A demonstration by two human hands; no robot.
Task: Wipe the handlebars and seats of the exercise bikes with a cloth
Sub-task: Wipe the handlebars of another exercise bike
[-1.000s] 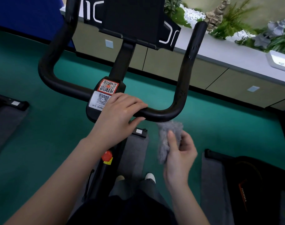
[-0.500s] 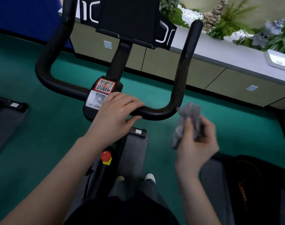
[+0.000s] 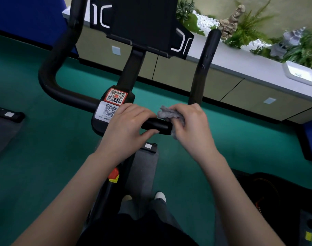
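A black U-shaped handlebar (image 3: 50, 82) of an exercise bike fills the middle of the head view, with two QR stickers (image 3: 114, 102) on its centre clamp. My left hand (image 3: 126, 125) is wrapped over the crossbar just right of the stickers. My right hand (image 3: 190, 125) holds a crumpled grey cloth (image 3: 169, 114) pressed onto the bar at the right bend, below the right upright grip (image 3: 205, 64). The seat is out of sight.
A black console plate (image 3: 142, 23) stands above the bar. Behind it runs a long low cabinet (image 3: 240, 89) with plants and a white dish (image 3: 299, 75). Green floor (image 3: 36, 157) lies all around. Other machines sit at the left edge (image 3: 7, 116) and lower right (image 3: 276, 192).
My right hand has risen from below the bar with the cloth and now presses it onto the right bend. My left hand has kept its grip on the crossbar.
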